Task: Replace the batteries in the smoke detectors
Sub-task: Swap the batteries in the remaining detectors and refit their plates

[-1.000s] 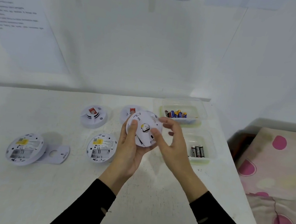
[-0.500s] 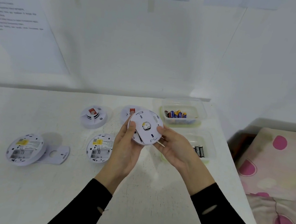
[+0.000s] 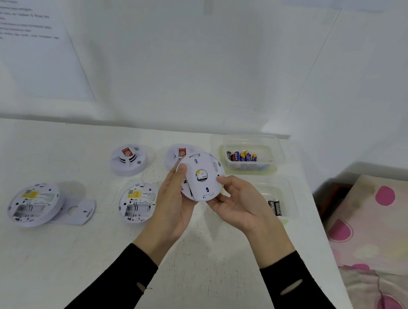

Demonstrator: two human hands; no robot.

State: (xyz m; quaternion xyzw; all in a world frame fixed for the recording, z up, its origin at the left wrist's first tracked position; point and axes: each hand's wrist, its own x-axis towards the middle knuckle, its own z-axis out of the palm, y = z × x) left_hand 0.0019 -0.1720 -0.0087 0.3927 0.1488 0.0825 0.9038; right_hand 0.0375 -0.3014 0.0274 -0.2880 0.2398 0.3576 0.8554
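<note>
Over the white table (image 3: 208,271), the left hand (image 3: 173,202) is gripping the smoke detector (image 3: 201,177) by its left rim while the right hand (image 3: 240,205), fiddling across its face a second ago, is now pinching the right edge, so I'm guessing it's getting twisted open for the swap.

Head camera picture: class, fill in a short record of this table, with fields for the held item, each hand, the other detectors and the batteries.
Held item: white smoke detector, lifted off the table, mounting-plate side toward the camera
Left hand: grips its left edge, thumb on the plate
Right hand: pinches its right edge
Face-down detectors: two on the table, battery bays showing
Upright detectors: two, red stickers
Batteries: coloured ones in far tub, black ones in near tub
</note>
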